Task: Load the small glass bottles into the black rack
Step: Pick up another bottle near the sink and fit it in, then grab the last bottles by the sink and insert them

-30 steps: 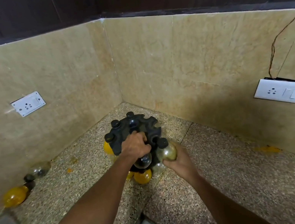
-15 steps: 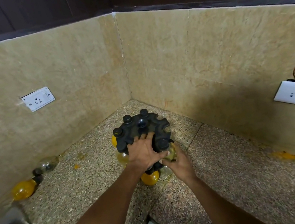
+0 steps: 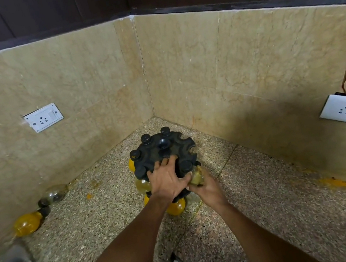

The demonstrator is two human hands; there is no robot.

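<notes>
We are partway through loading: the rack stands on the counter in the corner, with capped bottles already hanging in several slots round its rim and at least two slots on the right side empty. Our left hand lies flat on the rack top, fingers straight, steadying it. Our right hand grips a pale bottle at the near right edge, its cap level with the rim, so the neck looks seated or nearly so; we cannot tell which. Next we should push the neck fully home, let go, then reach left for the two bottles lying by the wall, an amber one and a clear one
</notes>
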